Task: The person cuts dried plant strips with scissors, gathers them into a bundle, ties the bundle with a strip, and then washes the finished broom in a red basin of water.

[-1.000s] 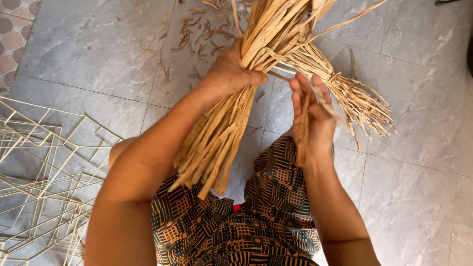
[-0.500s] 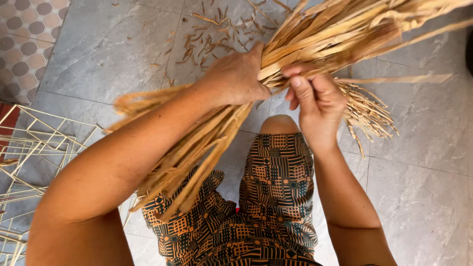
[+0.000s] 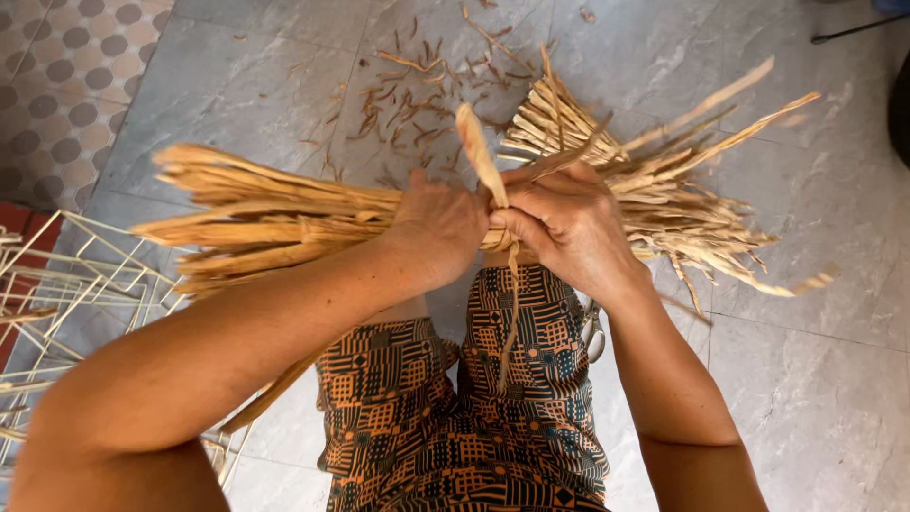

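Note:
A thick bundle of dry tan straw strips [image 3: 284,223] lies level across my lap, its ends fanning out left and right. My left hand [image 3: 441,228] grips the bundle at its middle. My right hand [image 3: 569,223] is closed right beside it, pinching a single flat straw strip [image 3: 479,156] that wraps around the bundle's middle; one end sticks up, the other hangs down over my patterned orange and black skirt [image 3: 455,408].
Grey stone floor tiles [image 3: 806,379] lie all around, with small straw scraps [image 3: 398,95] scattered ahead. A frame of thin pale sticks [image 3: 57,303] lies at the left. A dotted mat [image 3: 57,85] is at the top left.
The bundle has swung from a steep slant to lying level across my lap. My hands have come together at its middle, and a single strip now wraps around it.

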Available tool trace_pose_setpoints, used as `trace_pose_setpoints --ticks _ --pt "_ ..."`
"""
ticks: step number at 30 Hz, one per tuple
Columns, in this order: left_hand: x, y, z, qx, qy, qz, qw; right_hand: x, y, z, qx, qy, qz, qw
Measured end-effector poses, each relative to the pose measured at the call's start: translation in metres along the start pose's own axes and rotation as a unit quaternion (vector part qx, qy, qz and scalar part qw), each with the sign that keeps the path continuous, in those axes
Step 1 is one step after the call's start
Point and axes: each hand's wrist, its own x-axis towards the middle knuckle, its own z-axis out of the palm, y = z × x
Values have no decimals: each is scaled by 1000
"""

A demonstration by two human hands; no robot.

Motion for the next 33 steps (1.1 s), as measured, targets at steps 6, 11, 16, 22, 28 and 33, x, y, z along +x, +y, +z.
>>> trace_pose_setpoints --ticks 6,11,16,22,28,33 --pt "3 -10 47 -148 34 16 988 -9 39 69 414 -30 201 887" --pt "1 -27 78 -383 182 65 904 -31 58 87 470 -33 228 852" --pt "4 -23 90 -447 279 60 848 -21 49 88 454 -16 122 882" --pt "1 -22 92 -485 277 32 829 -3 26 36 172 -99 184 963" --pt "6 -26 98 -471 303 19 828 -7 -45 9 184 -117 -53 975" --pt "10 -25 97 -389 302 5 870 23 -31 28 -206 -73 -174 960"
